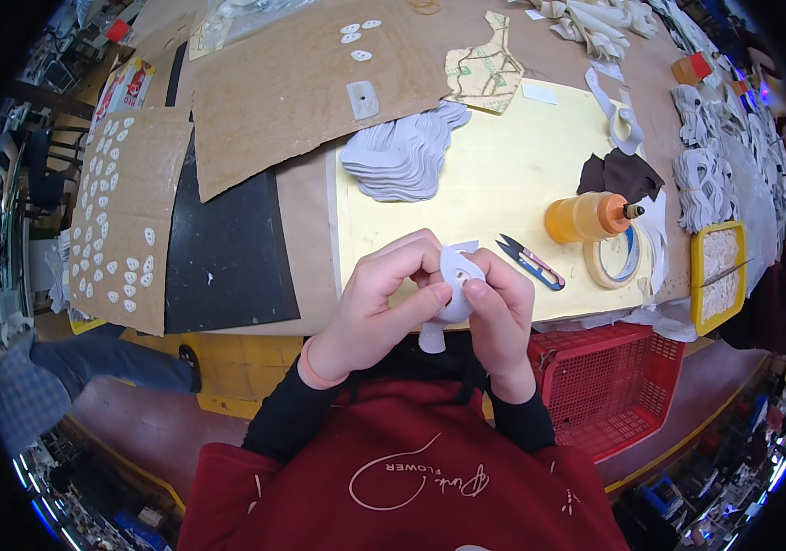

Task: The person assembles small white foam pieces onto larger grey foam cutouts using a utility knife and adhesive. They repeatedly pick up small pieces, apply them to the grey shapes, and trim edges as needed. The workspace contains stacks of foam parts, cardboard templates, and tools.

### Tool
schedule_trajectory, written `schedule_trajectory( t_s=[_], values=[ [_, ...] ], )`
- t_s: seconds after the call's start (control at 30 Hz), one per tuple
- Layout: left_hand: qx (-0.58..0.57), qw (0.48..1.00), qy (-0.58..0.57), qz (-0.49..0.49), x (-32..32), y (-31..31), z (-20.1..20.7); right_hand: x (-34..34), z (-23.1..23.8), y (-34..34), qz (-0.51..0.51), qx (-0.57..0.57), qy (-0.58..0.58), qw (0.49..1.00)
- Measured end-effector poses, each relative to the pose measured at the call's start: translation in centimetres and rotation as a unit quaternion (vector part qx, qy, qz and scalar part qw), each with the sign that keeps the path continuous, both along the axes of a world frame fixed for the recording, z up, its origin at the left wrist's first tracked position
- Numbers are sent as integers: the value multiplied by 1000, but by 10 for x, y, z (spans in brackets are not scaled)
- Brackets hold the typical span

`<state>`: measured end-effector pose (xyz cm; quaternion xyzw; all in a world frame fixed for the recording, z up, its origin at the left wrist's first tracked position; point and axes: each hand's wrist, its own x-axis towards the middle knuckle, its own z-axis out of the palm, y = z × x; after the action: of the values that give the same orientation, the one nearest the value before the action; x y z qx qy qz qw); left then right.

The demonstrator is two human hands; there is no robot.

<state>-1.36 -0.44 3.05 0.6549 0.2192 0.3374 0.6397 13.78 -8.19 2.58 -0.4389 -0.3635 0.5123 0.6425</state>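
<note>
Near the table's front edge, my left hand (384,298) and my right hand (503,312) both pinch a pale grey-white cut piece (454,298) with small holes in it. Its lower end hangs between my hands. Just right of my right hand lie thread snips (547,275) with dark blades. Beyond them, an orange squeeze bottle (572,219) lies on its side against a tape roll (601,271). Dark cloth pieces (621,174) are behind the bottle. A stack of similar pale grey pieces (393,165) sits past my hands on the pale yellow sheet (503,165).
At left, a cardboard sheet (140,138) carries many small white oval pieces. A larger cardboard sheet (273,101) overlaps a black board (223,248). More grey stacks (705,179) and a yellow tray (698,317) are at right. A red crate (609,386) stands below the table edge; a person's leg (135,367) shows left.
</note>
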Motion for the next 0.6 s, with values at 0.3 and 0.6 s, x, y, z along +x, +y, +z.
schedule_trajectory(
  t_s=[0.3, 0.6],
  values=[
    [-32, 999, 4, 2, -1, -1, 9, 7, 12, -1, 22, 55, -215, 975],
    [-106, 994, -31, 2, 2, -5, 10, 1, 16, -11, 23, -20, -118, 993]
  ],
)
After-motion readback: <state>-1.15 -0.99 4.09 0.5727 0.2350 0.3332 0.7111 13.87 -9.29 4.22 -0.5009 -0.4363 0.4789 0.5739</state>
